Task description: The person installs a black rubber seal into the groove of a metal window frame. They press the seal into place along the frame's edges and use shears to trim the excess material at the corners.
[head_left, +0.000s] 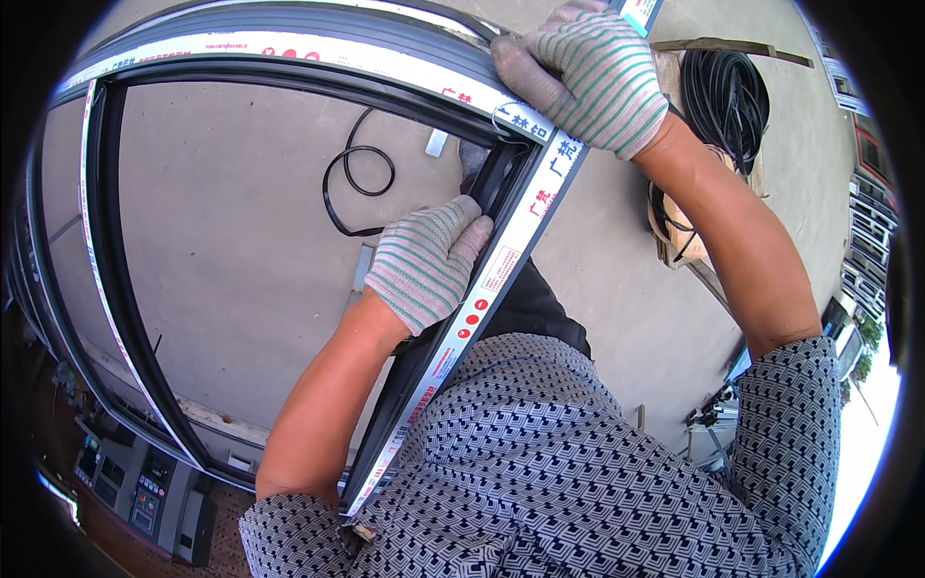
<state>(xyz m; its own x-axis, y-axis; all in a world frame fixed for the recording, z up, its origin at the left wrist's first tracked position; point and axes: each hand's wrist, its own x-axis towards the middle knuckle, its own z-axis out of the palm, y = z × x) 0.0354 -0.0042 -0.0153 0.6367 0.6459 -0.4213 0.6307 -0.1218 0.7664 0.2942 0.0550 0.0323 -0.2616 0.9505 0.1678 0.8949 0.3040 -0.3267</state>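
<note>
A large dark window frame (pixel 508 252), faced with white printed protective film, stands in front of my body. My left hand (pixel 424 262), in a knitted glove with green stripes, is closed on its inner edge just below the near right corner. The left thumb and fingers press at a black rubber seal (pixel 498 178) in that edge; the fingertips are partly hidden. My right hand (pixel 599 82), gloved alike, wraps over the outside of the same corner. A small loop of thin line (pixel 503 123) shows on the film beside the corner.
A black rubber strip (pixel 328 188) lies curled on the concrete floor, seen through the frame. At the right, a coil of black strip (pixel 725 101) sits by a wooden piece (pixel 674 226). A grey machine with a control panel (pixel 145 496) stands at lower left.
</note>
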